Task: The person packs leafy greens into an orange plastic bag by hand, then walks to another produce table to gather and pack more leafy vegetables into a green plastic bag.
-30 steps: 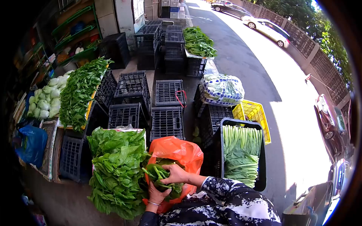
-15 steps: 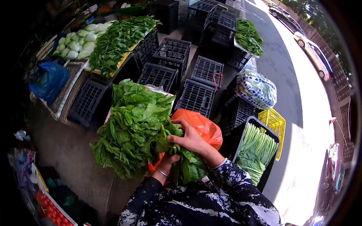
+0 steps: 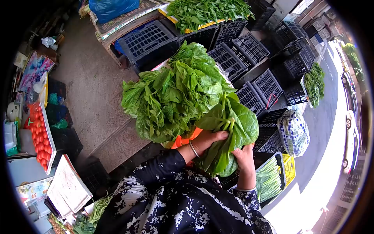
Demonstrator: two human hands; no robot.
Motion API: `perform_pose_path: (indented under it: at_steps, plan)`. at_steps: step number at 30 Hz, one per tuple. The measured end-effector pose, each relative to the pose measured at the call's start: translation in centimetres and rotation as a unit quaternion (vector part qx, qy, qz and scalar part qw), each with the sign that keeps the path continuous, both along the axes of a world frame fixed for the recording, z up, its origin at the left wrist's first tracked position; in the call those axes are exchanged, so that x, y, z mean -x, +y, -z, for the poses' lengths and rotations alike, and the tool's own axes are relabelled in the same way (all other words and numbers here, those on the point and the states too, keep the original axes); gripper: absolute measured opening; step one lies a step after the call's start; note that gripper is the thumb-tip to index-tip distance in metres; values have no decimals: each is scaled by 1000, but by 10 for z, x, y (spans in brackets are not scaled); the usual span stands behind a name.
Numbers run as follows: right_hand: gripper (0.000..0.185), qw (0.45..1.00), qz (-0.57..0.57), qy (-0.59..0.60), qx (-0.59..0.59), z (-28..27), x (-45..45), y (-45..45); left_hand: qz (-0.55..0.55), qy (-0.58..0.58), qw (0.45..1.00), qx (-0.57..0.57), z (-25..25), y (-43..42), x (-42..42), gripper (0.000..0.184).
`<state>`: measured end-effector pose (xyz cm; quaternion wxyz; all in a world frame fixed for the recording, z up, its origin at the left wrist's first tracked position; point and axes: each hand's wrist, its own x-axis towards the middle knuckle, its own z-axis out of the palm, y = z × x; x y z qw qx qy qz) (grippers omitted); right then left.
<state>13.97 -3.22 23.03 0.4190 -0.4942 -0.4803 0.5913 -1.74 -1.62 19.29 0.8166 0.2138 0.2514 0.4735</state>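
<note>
A bunch of broad green leafy vegetables (image 3: 244, 121) is held upright in front of my body, its cut stems pointing up. My left hand (image 3: 204, 142) grips it from the left, thumb laid across near the stems. On the right side, my right hand (image 3: 245, 156) is closed around the leaves, its fingers partly hidden behind them. Just beyond lies a large heap of the same leafy greens (image 3: 177, 95) on a crate. Part of an orange plastic bag (image 3: 186, 137) shows beside my left hand; the bunch and hands cover the rest.
Several black crates (image 3: 267, 85) stand ahead and to the right. A crate of long-stemmed greens (image 3: 269, 179) sits near my right arm, beside a yellow basket (image 3: 289, 167). Tomatoes (image 3: 40, 134) are at left. A wrapped bundle (image 3: 294, 132) rests on crates.
The view has swung left. The bunch is raised and turned so its stems show between my hands. My right hand has shifted from over the stems to the bunch's right side.
</note>
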Motion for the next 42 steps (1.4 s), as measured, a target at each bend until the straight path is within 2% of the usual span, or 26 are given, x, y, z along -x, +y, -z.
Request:
perform_pose_path:
  at_steps: [3,5,7,8,11,13,14,15,17,18,20,23,24,25,26,27,29,31,32,33,35,36,38,39,40,42]
  plan:
    - [81,999,-12,5,-32,-4,12,26,-96,55,991,-77,-11,14,12,45]
    - [65,998,-30,52,-32,-9,22,49,-155,79,980,-98,-20,27,28,43]
    - [62,997,-55,28,-44,-20,42,77,-204,151,965,-72,-28,37,52,40]
    - [61,995,-71,8,-66,-23,52,92,-236,115,962,-73,-36,42,61,37]
    - [61,987,-106,-33,-118,-32,86,139,-271,22,962,21,-19,60,87,37]
    - [67,975,-119,-114,-149,-19,103,180,-329,68,941,37,-1,75,103,40]
    - [71,965,-121,-155,-173,-8,111,203,-342,91,932,78,12,83,109,42]
    - [75,954,-124,-195,-193,9,116,222,-365,166,907,128,36,96,117,45]
    - [79,967,-179,-168,-64,57,122,251,-275,412,856,149,75,107,137,47]
    - [85,926,-208,-298,-99,72,122,254,-271,414,855,153,84,108,141,47]
    - [87,944,-205,-258,-19,95,124,258,-271,463,832,139,94,111,146,47]
    - [89,957,-183,-223,8,96,120,256,-269,340,894,116,91,104,152,43]
    - [90,959,-184,-215,0,95,119,257,-233,301,919,103,86,98,157,51]
    - [83,954,-192,-227,-24,92,116,259,-226,334,907,126,88,97,162,66]
    - [79,945,-198,-253,-53,88,113,261,-212,330,911,129,87,89,166,72]
    - [74,936,-202,-278,-79,81,111,260,-196,327,915,134,63,76,166,78]
    - [79,932,-194,-284,-115,73,109,256,-170,338,911,162,58,63,172,82]
    - [85,885,-173,-400,-163,55,109,237,-140,347,915,149,64,54,180,80]
    - [89,855,-181,-451,-182,48,111,226,-133,355,914,144,65,50,182,72]
    - [92,818,-208,-497,-203,42,113,219,-128,358,914,144,57,47,180,72]
    - [69,768,-175,-538,-300,46,116,203,-56,407,906,103,37,45,177,41]
    - [69,770,-171,-537,-298,52,115,200,-24,450,888,96,39,44,179,47]
    - [43,803,-142,-427,-391,66,115,197,-13,463,884,68,40,41,177,47]
    - [29,833,-115,-381,-384,53,119,184,-3,473,880,42,38,38,177,48]
    - [30,838,-105,-375,-381,41,120,174,-9,466,884,43,36,37,176,41]
    - [30,845,-91,-366,-379,29,123,154,-17,464,883,65,30,40,178,40]
